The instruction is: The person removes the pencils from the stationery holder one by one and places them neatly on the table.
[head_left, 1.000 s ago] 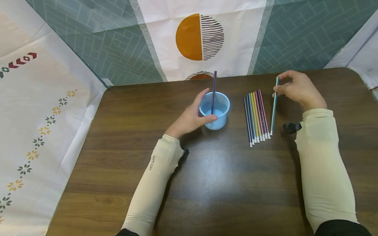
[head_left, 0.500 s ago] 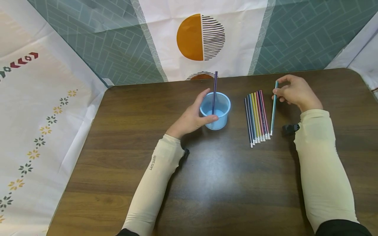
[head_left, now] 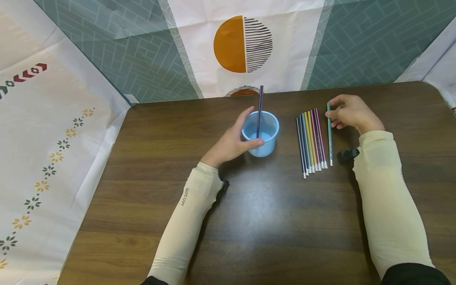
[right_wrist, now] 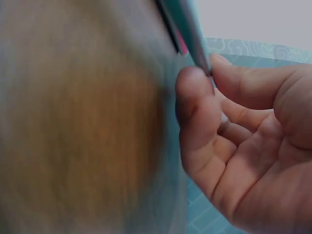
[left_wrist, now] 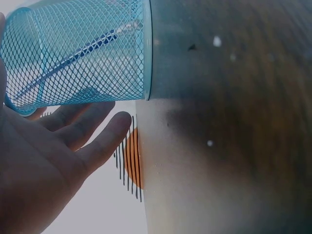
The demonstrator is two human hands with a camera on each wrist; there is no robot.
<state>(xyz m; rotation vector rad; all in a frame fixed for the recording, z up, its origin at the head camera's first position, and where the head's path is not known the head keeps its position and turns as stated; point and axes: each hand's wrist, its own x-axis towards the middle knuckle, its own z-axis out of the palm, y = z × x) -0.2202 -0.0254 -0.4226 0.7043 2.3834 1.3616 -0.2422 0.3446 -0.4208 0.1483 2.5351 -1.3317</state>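
Observation:
My left hand (head_left: 231, 140) grips a light blue mesh pencil cup (head_left: 269, 138), thumb at the near side and fingers round the far side. The mesh wall (left_wrist: 87, 53) shows in the left wrist view with fingers beneath it. A single dark purple pencil (head_left: 260, 103) stands in the cup, leaning slightly. My right hand (head_left: 354, 114) pinches a teal pencil (head_left: 330, 138) near its far end between thumb and fingertips. Its eraser end points toward me. Just left of it lies a row of several pencils (head_left: 311, 140) in dark, blue, yellow and pink, silver eraser ends facing me.
The brown wooden table (head_left: 249, 221) extends to a patterned cloth backdrop (head_left: 281, 47) along its far edge. Another patterned cloth (head_left: 53, 130) hangs at the left side. A dark wrist camera (head_left: 347, 155) sits by the right sleeve.
My right hand has come down and slightly left with the teal pencil, whose far end moved toward me and which stands straighter beside the row. The left hand and cup stay put.

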